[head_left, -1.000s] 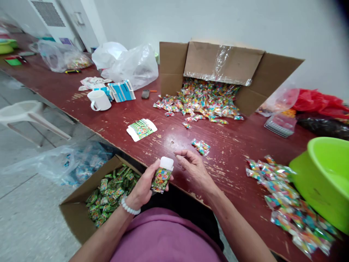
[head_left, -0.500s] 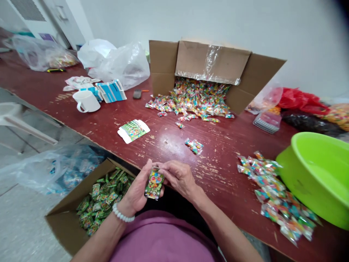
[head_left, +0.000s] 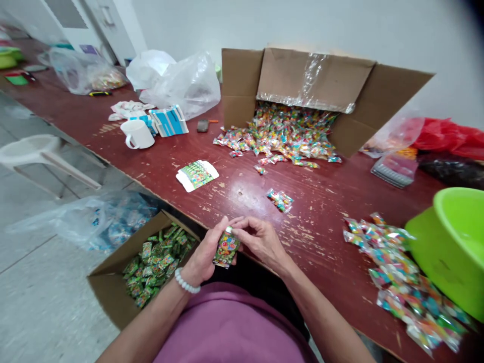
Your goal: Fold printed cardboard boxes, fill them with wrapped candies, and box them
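A small green printed candy box (head_left: 227,248) is upright in front of my body at the table's near edge. My left hand (head_left: 204,256) is wrapped round it from the left, fingertips showing on the far side. At its top, my right hand (head_left: 260,243) pinches a white end flap with thumb and fingers. A flattened green box blank (head_left: 197,175) lies on the table beyond my left hand. Two or so wrapped candy packets (head_left: 280,200) lie beyond my right hand. Whether the box holds anything is hidden.
An open carton (head_left: 317,75) spills wrapped candies at the back. Loose packets (head_left: 393,257) lie beside a green basin (head_left: 427,252) on the right. A carton of filled green boxes (head_left: 113,297) stands low at left. A white mug (head_left: 138,135) is near the table's left edge.
My view has swung left, so everything sits further right in the picture. My right fingers have pressed across the box top, and a white flap now shows under them.
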### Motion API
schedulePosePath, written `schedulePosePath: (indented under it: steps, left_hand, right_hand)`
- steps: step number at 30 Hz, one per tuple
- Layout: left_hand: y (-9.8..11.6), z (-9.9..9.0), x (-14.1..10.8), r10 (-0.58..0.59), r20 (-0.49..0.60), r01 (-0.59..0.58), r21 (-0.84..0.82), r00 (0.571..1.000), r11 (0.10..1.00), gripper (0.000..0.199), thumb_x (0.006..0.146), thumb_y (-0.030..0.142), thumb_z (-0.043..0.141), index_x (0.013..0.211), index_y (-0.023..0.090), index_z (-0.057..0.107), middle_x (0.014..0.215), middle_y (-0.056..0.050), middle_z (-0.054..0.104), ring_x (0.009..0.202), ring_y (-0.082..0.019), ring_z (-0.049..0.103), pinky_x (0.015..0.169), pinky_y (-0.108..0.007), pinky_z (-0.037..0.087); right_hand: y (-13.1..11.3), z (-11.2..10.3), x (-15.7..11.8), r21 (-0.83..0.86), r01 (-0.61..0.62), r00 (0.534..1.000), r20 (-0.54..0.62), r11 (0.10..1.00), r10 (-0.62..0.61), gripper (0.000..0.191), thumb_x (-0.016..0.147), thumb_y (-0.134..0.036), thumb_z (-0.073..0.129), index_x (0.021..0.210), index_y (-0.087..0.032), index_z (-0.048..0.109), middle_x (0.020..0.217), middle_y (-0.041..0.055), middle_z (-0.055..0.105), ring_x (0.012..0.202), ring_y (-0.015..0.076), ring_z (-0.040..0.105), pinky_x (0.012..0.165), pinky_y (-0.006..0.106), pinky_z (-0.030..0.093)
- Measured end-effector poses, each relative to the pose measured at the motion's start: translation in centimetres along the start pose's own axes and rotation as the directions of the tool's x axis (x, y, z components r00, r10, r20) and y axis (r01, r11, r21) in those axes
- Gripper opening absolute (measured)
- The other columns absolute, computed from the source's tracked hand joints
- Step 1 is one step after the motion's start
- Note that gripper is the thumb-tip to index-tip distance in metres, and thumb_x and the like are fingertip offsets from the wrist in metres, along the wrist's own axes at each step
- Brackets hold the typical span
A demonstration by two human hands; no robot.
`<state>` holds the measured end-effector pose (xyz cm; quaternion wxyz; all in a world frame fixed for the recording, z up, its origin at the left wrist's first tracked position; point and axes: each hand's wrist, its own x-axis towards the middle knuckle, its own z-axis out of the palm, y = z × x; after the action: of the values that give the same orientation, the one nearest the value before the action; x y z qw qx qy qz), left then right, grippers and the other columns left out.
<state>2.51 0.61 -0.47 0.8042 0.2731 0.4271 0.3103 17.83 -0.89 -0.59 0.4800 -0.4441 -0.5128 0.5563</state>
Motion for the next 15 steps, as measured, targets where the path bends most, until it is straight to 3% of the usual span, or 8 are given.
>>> schedulePosePath:
  steps: [3,5,8,9,11,13,15]
  left_hand:
    - [0.6,-0.3,-0.1,-0.04,0.031,0.044,-0.128,0.999,0.991,0.042,0.09,0.037,0.058,0.126,0.018,0.066,0.086,-0.006,0.074,0.051,-0.014,0.063,0.044,-0.025,0.05]
    - [0.9,-0.5,-0.1,-0.027,0.022,0.031,-0.19,0.999,0.981,0.04,0.088,0.03,0.055,0.125,0.017,0.066,0.09,-0.005,0.073,0.053,-0.013,0.063,0.047,-0.026,0.051]
    - [1.0,-0.8,-0.2,0.03,-0.027,-0.035,-0.225,0.999,0.974,0.038,0.088,0.031,0.056,0.123,0.019,0.066,0.091,-0.003,0.072,0.061,-0.014,0.066,0.052,-0.025,0.052]
    - [1.0,-0.9,-0.2,0.055,-0.044,-0.063,-0.225,0.998,0.972,0.037,0.089,0.032,0.057,0.122,0.019,0.066,0.093,-0.003,0.072,0.067,-0.015,0.067,0.056,-0.025,0.053]
    - [0.8,-1.1,-0.1,0.118,-0.087,-0.133,-0.204,0.989,0.97,0.034,0.088,0.032,0.06,0.118,0.018,0.068,0.101,-0.004,0.073,0.08,-0.017,0.07,0.069,-0.026,0.056]
    - [0.5,-1.3,-0.1,0.159,-0.128,-0.181,-0.183,0.979,0.966,0.032,0.088,0.035,0.063,0.113,0.016,0.068,0.105,-0.006,0.073,0.092,-0.019,0.07,0.082,-0.028,0.055]
    - [0.3,-1.7,-0.3,0.153,-0.132,-0.174,-0.17,0.979,0.97,0.036,0.087,0.041,0.065,0.112,0.016,0.067,0.103,-0.007,0.074,0.092,-0.021,0.071,0.084,-0.031,0.055]
  right_hand:
    - [0.3,0.3,-0.8,-0.167,0.103,0.994,0.045,0.981,-0.097,0.021,0.092,-0.041,0.061,0.093,-0.022,0.07,0.106,0.0057,0.068,0.077,0.0158,0.065,0.067,0.029,0.055]
    - [0.8,0.9,-1.4,-0.304,0.185,0.983,0.076,0.935,-0.17,0.029,0.088,-0.043,0.067,0.11,-0.024,0.065,0.116,0.0081,0.064,0.094,0.0211,0.065,0.078,0.034,0.055]
    - [1.6,2.0,-1.9,-0.514,0.321,0.946,0.138,0.795,-0.293,0.086,0.069,-0.044,0.084,0.141,-0.023,0.042,0.139,0.0158,0.049,0.121,0.0312,0.053,0.097,0.046,0.049]
    - [1.8,2.4,-1.8,-0.579,0.342,0.937,0.147,0.74,-0.317,0.096,0.066,-0.042,0.086,0.145,-0.022,0.035,0.143,0.0176,0.045,0.126,0.0338,0.049,0.102,0.049,0.045]
    - [2.0,3.3,-1.5,-0.699,0.326,0.934,0.133,0.636,-0.332,0.093,0.067,-0.035,0.083,0.145,-0.021,0.035,0.142,0.0185,0.047,0.128,0.0369,0.046,0.103,0.053,0.042]
    - [2.1,4.1,-0.9,-0.776,0.297,0.939,0.133,0.557,-0.316,0.079,0.067,-0.029,0.078,0.138,-0.02,0.044,0.135,0.0178,0.053,0.121,0.0376,0.049,0.098,0.053,0.043]
    - [2.1,4.7,-0.2,-0.79,0.314,0.937,0.168,0.526,-0.307,0.075,0.064,-0.03,0.077,0.133,-0.019,0.049,0.13,0.0168,0.056,0.116,0.0368,0.052,0.095,0.052,0.045]
